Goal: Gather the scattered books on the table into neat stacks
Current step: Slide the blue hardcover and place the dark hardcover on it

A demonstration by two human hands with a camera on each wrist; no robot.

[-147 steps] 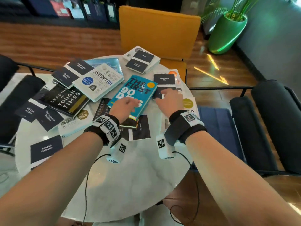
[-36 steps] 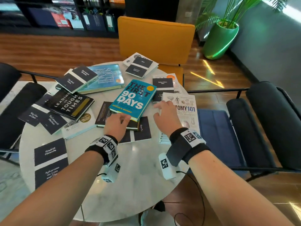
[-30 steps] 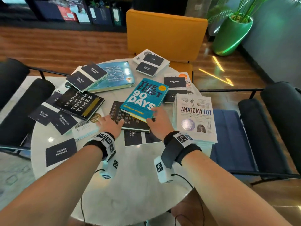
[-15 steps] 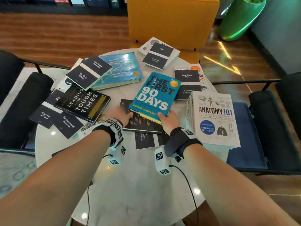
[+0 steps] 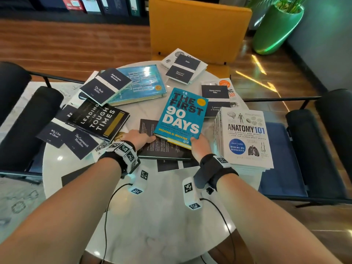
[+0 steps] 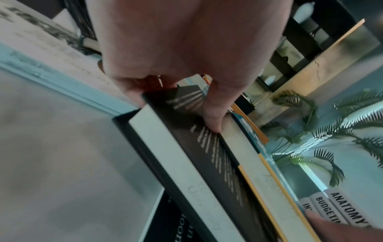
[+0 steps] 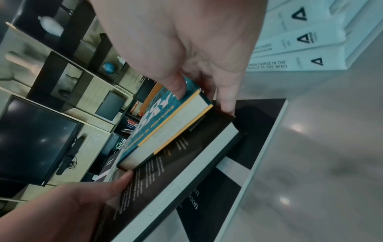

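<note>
The blue book "The First 90 Days" (image 5: 182,117) lies tilted on a black book (image 5: 163,151) in the middle of the round white table (image 5: 162,216). My right hand (image 5: 200,145) grips the blue book's near right corner, thumb on the cover (image 7: 161,117) and fingers underneath. My left hand (image 5: 137,139) holds the black book (image 6: 207,147) at its left corner, with the thumb (image 6: 213,121) on its cover against the blue book's pages. A stack topped by "Anatomy 101" (image 5: 245,138) stands at the right edge.
"Leading in Tough Times" (image 5: 99,119), a pale blue book (image 5: 141,82) and several small dark booklets lie scattered over the left and far side. A yellow chair (image 5: 198,27) stands behind the table, with black chairs left (image 5: 22,115) and right (image 5: 323,141).
"Anatomy 101" went from the table's left side onto the right stack. My right hand then moved to the blue book's near corner and gripped it; my left hand went onto the black book.
</note>
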